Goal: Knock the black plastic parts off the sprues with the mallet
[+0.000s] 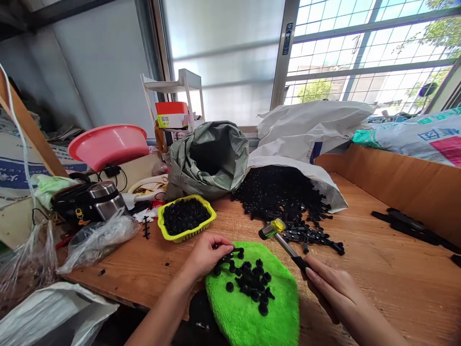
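Yellow-faced mallet (284,246) gripped tight by right hand (334,293); left hand (207,254) pinched narrow on black moulded pieces (250,281), scattered on green plush mat (281,300). Risk: pieces could be rolled off mat edge if nudged by hand or mallet; pieces look small, round, matte

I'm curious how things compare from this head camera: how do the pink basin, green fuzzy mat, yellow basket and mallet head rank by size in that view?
1. Green fuzzy mat and pink plastic basin: they look alike, and the mat's nearness to the camera makes ranking them unsure.
2. Yellow plastic basket
3. Mallet head
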Demonstrator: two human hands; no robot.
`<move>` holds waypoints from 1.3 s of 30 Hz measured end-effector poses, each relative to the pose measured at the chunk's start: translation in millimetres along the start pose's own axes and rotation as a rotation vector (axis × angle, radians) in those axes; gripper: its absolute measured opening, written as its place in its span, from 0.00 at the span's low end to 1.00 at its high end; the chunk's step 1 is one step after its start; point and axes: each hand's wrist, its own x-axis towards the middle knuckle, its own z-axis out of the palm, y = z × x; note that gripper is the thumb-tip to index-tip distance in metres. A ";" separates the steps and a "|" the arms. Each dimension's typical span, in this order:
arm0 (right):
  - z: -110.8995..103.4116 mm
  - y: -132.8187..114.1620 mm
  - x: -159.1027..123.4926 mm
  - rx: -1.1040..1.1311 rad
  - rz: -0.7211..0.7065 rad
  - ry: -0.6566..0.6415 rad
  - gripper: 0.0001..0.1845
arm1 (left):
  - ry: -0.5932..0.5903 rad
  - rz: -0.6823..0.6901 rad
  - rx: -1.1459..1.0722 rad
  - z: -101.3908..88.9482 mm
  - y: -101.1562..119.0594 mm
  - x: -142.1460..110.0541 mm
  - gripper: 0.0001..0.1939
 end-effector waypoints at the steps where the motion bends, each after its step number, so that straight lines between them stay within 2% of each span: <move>1: -0.1 -1.3 0.6 0.008 -0.012 -0.010 0.25 | 0.003 0.005 0.015 0.3 -0.8 0.3 0.07; 8: 0.4 -12.9 5.2 0.057 -0.077 -0.075 0.27 | 0.027 0.020 0.001 0.5 2.0 -0.7 0.09; 17: -2.1 -15.5 4.9 -0.020 -0.078 -0.105 0.29 | -0.024 0.071 0.194 -1.9 -3.1 1.6 0.14; 21: -4.7 -27.1 15.6 -0.057 -0.100 -0.213 0.25 | -0.017 0.079 0.294 -3.5 -2.3 2.4 0.13; 28: 10.3 -31.9 28.2 -0.257 -0.080 -0.322 0.21 | -0.008 0.118 0.480 -7.4 9.0 -0.8 0.11; 33: 9.0 -36.7 30.9 -0.303 -0.080 -0.348 0.24 | -0.029 0.180 0.531 -7.3 10.1 -2.0 0.11; 39: 9.1 -42.3 30.1 -0.379 -0.067 -0.399 0.17 | -0.027 0.232 0.726 -6.0 17.4 -4.5 0.12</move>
